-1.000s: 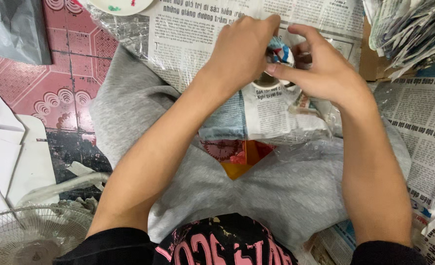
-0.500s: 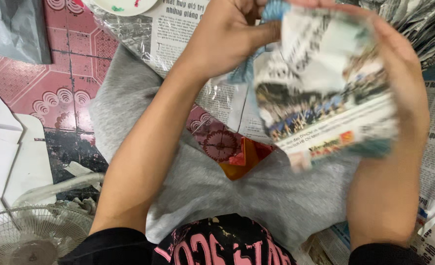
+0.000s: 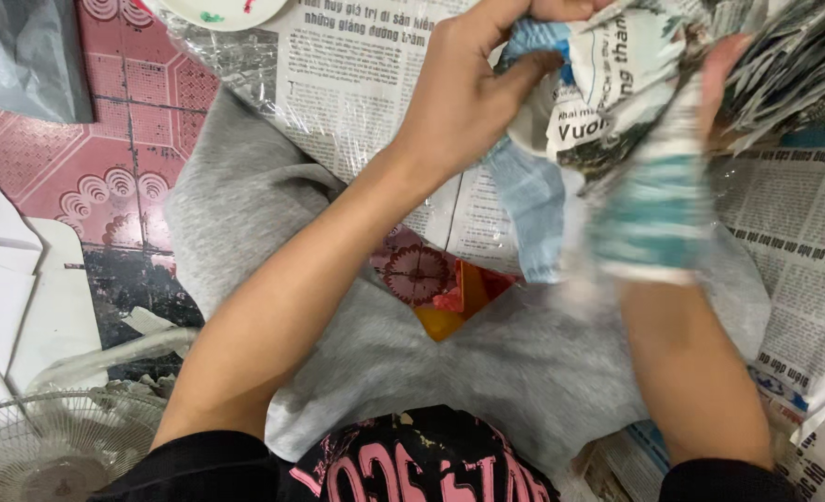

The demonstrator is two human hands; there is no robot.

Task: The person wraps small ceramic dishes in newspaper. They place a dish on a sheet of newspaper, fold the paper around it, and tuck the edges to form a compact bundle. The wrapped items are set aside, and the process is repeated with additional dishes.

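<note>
From the head view, the left hand (image 3: 464,98) has its fingers clenched around a crumpled sheet of newspaper (image 3: 617,93) held up near the top of the frame. The right hand (image 3: 715,88) is mostly hidden behind the same bundle; its fingers appear to grip the far side, with a loose flap hanging blurred over the right wrist. Below the arms lie grey trousers (image 3: 524,363) on crossed legs. More newspapers (image 3: 357,84) cover the floor ahead, red patterned tiles (image 3: 106,158) show at left, and a white fan grille (image 3: 50,446) sits at bottom left.
</note>
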